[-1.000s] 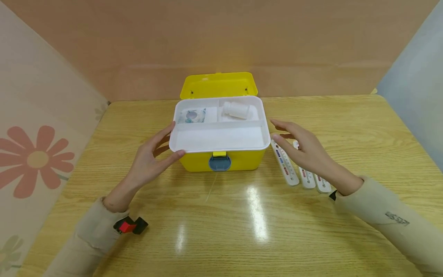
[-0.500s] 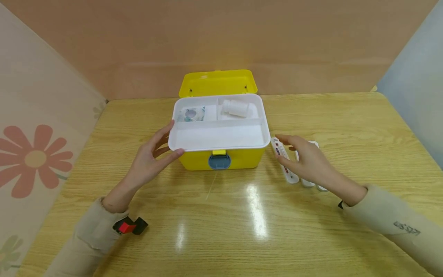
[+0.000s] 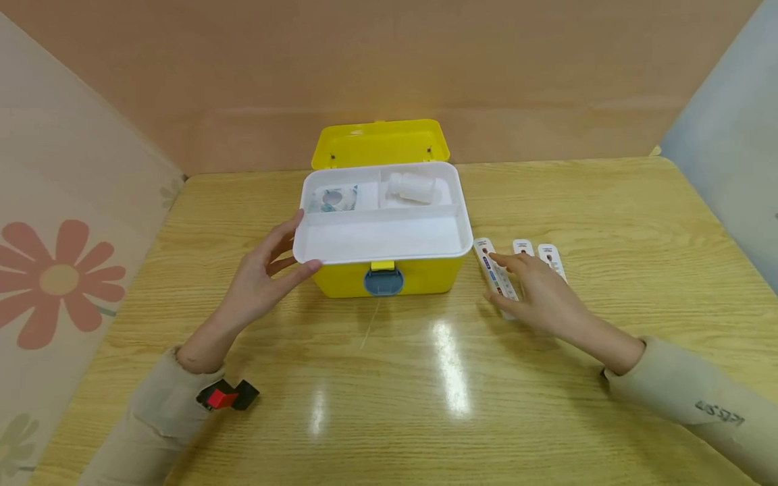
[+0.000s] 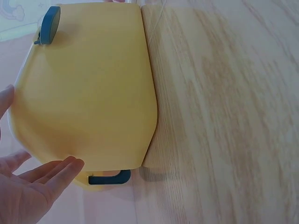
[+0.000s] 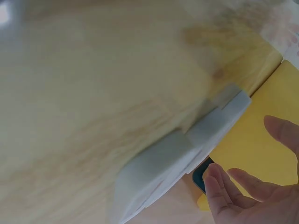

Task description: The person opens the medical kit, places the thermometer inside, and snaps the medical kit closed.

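An open yellow box point(image 3: 425, 278) holds a white divided tray point(image 3: 379, 237) at its top. My left hand point(image 3: 258, 280) touches the box's left front corner, thumb at the front rim and fingers along the side. Over the flat white thermometers to the right, my right hand point(image 3: 543, 295) hovers with thumb and fingers apart, nothing between them. The left thermometer point(image 3: 486, 255) lies nearest the box; the middle thermometer point(image 3: 523, 247) and right thermometer point(image 3: 550, 255) are partly covered by that hand. In the right wrist view the thermometers point(image 5: 159, 158) stand beside the fingers.
A white bottle point(image 3: 413, 187) lies in the tray's back right compartment, a clear packet point(image 3: 333, 198) in the back left one. The yellow lid point(image 3: 379, 145) is tipped back near the brown wall. A blue-grey latch point(image 3: 384, 282) sits on the box's front.
My right hand has come down and toward me, from beside the box's right rim to over the thermometers. My left hand has kept its place on the box.
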`<state>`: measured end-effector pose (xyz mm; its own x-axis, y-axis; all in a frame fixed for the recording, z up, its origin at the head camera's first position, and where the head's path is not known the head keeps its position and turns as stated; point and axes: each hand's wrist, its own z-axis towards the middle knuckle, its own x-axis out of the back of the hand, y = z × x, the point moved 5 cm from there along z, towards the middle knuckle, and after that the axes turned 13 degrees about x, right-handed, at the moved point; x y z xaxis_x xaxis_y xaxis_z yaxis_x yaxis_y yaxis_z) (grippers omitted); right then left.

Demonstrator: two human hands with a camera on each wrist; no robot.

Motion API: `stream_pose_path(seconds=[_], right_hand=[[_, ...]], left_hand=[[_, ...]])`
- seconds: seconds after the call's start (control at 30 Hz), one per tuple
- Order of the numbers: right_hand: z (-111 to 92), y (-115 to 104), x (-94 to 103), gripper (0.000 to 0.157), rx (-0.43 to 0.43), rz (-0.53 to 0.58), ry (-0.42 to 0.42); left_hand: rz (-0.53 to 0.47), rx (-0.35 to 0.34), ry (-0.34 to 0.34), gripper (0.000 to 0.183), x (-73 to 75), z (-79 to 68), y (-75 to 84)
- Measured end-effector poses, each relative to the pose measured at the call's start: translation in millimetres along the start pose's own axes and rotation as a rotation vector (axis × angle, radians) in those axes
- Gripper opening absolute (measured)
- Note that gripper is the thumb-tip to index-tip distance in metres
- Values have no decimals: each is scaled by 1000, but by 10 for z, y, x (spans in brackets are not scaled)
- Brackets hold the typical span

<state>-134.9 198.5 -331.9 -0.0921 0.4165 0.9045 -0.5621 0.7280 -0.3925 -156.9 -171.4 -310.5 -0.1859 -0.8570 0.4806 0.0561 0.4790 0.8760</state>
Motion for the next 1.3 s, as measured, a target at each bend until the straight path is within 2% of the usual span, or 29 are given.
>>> stream_pose_path(seconds=[0.6, 0.97, 1.07, 1.23, 1.3], right_hand=[[-149, 14, -49, 72, -66, -66, -54], [-185, 36, -91, 72, -78, -85, -78], [-185, 35, -91, 68, -74, -87, -83], [-189, 22, -90, 45, -68, -82, -83], [-188, 20, -90, 42, -72, -73, -79]], left_hand=[[9, 2, 0, 72, -3, -6, 4], [12, 6, -4, 73, -6, -6, 8], [17, 8, -4, 73, -8, -6, 5], [23, 3, -7, 73, -10, -7, 7], [26, 3, -7, 73, -11, -6, 8]])
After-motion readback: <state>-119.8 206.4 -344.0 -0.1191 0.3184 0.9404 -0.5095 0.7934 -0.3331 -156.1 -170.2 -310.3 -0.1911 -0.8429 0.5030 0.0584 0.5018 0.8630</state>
